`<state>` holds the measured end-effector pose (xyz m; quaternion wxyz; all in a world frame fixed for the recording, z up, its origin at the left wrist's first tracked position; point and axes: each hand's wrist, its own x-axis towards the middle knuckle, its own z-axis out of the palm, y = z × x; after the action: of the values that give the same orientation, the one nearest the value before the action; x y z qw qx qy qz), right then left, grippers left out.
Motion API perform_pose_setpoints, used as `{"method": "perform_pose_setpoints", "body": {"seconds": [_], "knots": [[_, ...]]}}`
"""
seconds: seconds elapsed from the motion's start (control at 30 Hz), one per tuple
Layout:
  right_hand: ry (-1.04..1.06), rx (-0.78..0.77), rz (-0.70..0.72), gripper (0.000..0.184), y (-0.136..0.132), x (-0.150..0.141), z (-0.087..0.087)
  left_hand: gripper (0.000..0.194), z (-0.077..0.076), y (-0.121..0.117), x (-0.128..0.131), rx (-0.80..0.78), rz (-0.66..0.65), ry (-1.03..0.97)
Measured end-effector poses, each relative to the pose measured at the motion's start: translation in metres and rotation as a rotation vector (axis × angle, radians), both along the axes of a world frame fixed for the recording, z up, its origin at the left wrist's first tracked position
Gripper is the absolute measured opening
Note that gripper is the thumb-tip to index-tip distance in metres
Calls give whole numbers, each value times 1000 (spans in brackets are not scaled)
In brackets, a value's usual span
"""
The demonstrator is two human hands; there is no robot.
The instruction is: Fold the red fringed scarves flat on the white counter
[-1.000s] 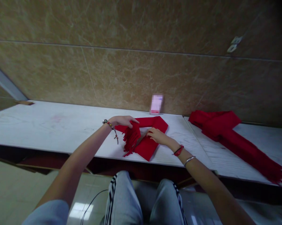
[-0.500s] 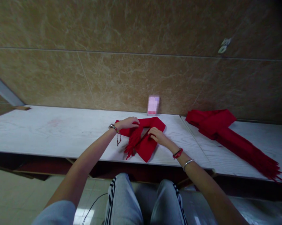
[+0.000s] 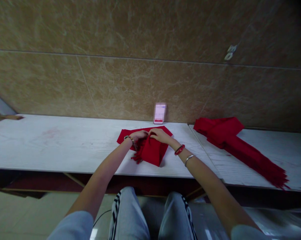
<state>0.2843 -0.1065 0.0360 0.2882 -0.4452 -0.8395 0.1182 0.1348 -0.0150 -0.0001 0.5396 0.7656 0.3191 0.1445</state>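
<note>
A red fringed scarf [image 3: 152,154] lies folded over itself on the white tabletop in front of me. My right hand [image 3: 159,135] pinches a raised fold of it near the middle. Beside it, almost touching, my left hand [image 3: 139,135] has its fingers curled into the cloth just above the fringe; the fingertips are partly hidden by the fabric. The fringe hangs out below my left wrist. Farther right, a second red scarf [image 3: 245,155] lies crossed over itself, its fringed end pointing to the front right.
A phone [image 3: 160,113] with a blurred-out screen leans on the marbled wall [image 3: 115,90] behind the scarf. The white tabletop [image 3: 52,143] has a seam right of centre. Open shelving [image 3: 47,181] shows beneath its front edge, above my knees.
My right hand has moved left, bringing a fold of the scarf over toward my left hand. The opening in the middle of the scarf is now covered. The view has shifted slightly.
</note>
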Motion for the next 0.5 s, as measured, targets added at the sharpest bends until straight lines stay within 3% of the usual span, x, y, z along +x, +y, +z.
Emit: {"method": "perform_pose_setpoints", "body": {"seconds": [0.2,0.33,0.5], "knots": [[31,-29,-156,12,18,-14,-11,25,-4,-18,-34,-74,141,-200],[68,-64,-205,10,22,-17,-14,39,-13,-34,-40,-92,234,-250],[259,151,-505,10,-11,-4,-26,54,-20,-33,-39,-316,362,-374]]}}
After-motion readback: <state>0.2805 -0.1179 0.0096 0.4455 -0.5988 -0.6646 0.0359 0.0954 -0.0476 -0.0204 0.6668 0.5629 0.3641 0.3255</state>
